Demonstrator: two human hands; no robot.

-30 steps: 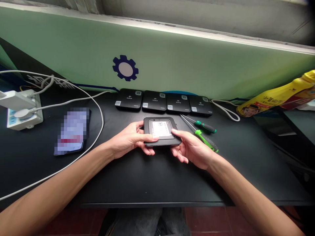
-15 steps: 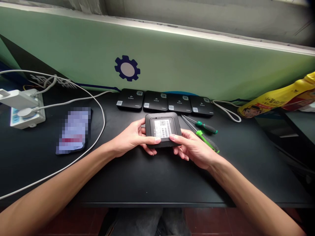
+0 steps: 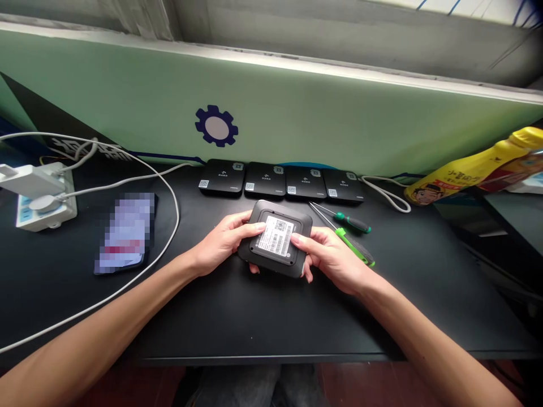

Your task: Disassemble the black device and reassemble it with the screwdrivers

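Between my two hands is a black set-top box (image 3: 259, 253), its underside with a white barcode label facing up towards me. My left hand (image 3: 227, 236) grips its left side, thumb on the label's upper left edge. On the right side, my right hand (image 3: 328, 251) holds it with the thumb at the label's right edge; the other fingers are mostly hidden underneath. Just beyond my right hand lie a green-handled screwdriver (image 3: 354, 247) and a smaller dark green screwdriver (image 3: 352, 221). Several similar black boxes (image 3: 263, 183) stand in a row behind, label stickers showing on top.
A phone (image 3: 125, 232) with a blurred screen lies to the left, beside a white power strip (image 3: 46, 212). A white cable (image 3: 176, 203) loops across the black desk (image 3: 203, 322). A yellow bottle (image 3: 462, 169) leans at the right, near the green partition (image 3: 339, 113).
The box has been turned slightly clockwise and tipped so more of its underside shows. My left thumb has shifted up to the label's upper left. The view has tilted slightly up.
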